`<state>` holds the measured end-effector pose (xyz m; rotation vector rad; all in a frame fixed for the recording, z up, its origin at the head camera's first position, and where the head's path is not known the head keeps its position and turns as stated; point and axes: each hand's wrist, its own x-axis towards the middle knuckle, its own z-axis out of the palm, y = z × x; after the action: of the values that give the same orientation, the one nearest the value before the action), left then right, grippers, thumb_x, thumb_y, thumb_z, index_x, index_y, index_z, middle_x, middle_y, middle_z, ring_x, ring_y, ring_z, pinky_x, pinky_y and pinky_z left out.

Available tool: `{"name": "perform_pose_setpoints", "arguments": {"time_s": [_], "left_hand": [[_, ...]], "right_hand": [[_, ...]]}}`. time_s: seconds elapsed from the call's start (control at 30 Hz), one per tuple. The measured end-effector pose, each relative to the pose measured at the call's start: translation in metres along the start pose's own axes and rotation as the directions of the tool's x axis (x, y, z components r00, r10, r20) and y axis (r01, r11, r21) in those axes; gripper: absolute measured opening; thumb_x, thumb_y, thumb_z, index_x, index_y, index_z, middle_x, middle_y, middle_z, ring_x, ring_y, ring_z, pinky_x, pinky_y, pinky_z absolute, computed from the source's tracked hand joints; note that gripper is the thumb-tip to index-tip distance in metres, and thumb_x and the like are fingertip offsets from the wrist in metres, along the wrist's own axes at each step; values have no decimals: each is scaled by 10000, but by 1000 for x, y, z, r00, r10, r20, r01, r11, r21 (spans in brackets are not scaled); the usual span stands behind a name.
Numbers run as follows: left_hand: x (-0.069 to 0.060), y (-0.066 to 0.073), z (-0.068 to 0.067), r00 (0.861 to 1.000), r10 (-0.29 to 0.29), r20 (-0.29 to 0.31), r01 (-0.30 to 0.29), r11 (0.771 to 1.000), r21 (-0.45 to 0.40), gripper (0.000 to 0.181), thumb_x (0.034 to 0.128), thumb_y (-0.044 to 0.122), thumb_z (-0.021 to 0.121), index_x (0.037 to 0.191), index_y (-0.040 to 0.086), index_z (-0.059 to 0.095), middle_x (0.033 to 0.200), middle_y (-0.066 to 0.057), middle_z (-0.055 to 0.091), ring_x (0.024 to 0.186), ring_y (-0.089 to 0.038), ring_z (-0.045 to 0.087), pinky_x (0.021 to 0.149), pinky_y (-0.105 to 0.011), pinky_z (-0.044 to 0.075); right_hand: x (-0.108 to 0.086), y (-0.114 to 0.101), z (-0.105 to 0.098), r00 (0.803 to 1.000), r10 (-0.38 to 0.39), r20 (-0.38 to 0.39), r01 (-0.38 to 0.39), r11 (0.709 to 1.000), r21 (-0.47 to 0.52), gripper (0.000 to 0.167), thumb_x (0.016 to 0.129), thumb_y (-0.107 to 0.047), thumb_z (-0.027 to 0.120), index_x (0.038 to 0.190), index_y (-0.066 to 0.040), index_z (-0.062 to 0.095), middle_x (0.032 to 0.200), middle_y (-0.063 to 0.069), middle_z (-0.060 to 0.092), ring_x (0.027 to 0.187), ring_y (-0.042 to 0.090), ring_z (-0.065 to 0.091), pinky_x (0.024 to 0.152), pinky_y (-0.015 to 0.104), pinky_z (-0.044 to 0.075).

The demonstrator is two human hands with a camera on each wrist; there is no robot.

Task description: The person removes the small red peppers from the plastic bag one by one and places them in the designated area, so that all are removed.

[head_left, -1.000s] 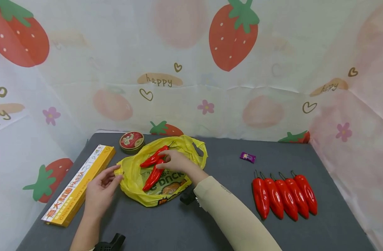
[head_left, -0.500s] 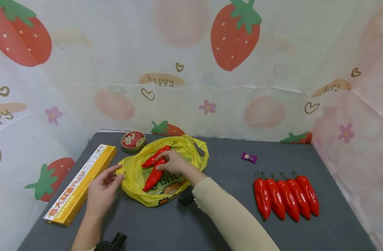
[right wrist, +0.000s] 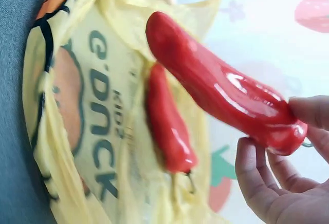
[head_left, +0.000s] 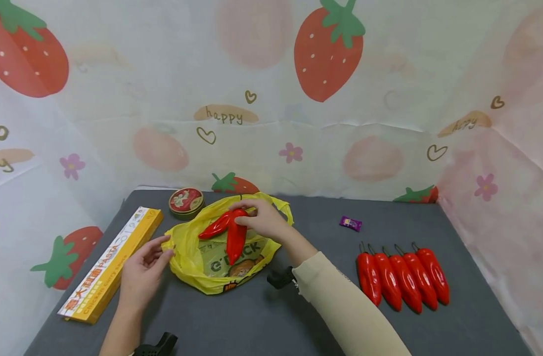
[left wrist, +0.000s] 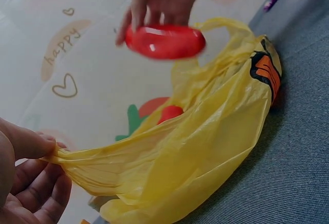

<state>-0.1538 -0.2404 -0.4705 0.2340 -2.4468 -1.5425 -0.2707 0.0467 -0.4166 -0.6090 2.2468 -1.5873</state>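
Observation:
Between thumb and fingers, my right hand pinches a glossy red chili pepper by its stem end. The pepper is raised above a yellow plastic bag, its tip pointing down toward the bag in the head view. A second red pepper lies inside the bag, beside the printed lettering. My left hand pinches the bag's left edge between thumb and fingers; the left wrist view shows the plastic pulled taut from that grip.
A row of several red peppers lies at the table's right. Behind them sits a small purple wrapped candy. A long yellow pasta box lies at the left, and a round red-lidded tin stands behind the bag. A strawberry-print cloth hangs behind.
My right hand has lifted one pepper up off the bag's inside, moving slightly back and right. The other pepper stays in the bag. My left hand keeps its hold on the bag's edge.

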Motion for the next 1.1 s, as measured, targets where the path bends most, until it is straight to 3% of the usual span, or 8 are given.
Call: {"name": "perform_pose_setpoints", "arguments": {"time_s": [0.1,0.33,0.6,0.73,1.1], "left_hand": [[-1,0,-1,1000,6,-1,-6,1000,1,436,987,348,656,1381,164,623,1169,-31,606,958,-10,571,798,-53,488],[-2,1,0,1000,11,-2,-11,1000,9,433,988,341,657,1381,164,623,1158,-35,599,949,-18,567,788,-58,491],[0,1,-1,1000,6,-1,-6,1000,11,443,989,356,652,1388,168,618,1160,-29,593,955,-31,559,780,-58,489],[0,0,0,1000,15,2,-15,1000,2,437,988,342,656,1383,160,622,1153,-30,594,953,-26,566,780,-62,494],[1,0,1,1000,6,-4,-6,1000,2,438,986,338,660,1386,164,621,1157,-27,597,946,-21,564,775,-59,492]], "right_hand": [[-11,-3,-11,1000,-24,-14,24,999,24,306,982,-186,664,1287,-202,677,1317,64,607,1039,220,683,829,370,602],[-40,-4,-37,996,-59,-66,62,997,42,316,976,-180,674,1292,-171,665,1281,76,639,1054,267,668,835,394,605],[-72,1,-60,993,-38,-113,32,998,-52,324,968,-246,687,1289,-208,674,1255,60,656,1051,274,648,793,439,604],[-89,4,-70,990,-32,-139,19,995,-94,330,969,-252,685,1297,-222,669,1275,45,653,1104,273,639,814,395,599],[-129,30,-96,982,-16,-190,-18,985,-174,318,962,-283,700,1272,-212,692,1205,12,699,1072,246,653,863,434,574]]}}
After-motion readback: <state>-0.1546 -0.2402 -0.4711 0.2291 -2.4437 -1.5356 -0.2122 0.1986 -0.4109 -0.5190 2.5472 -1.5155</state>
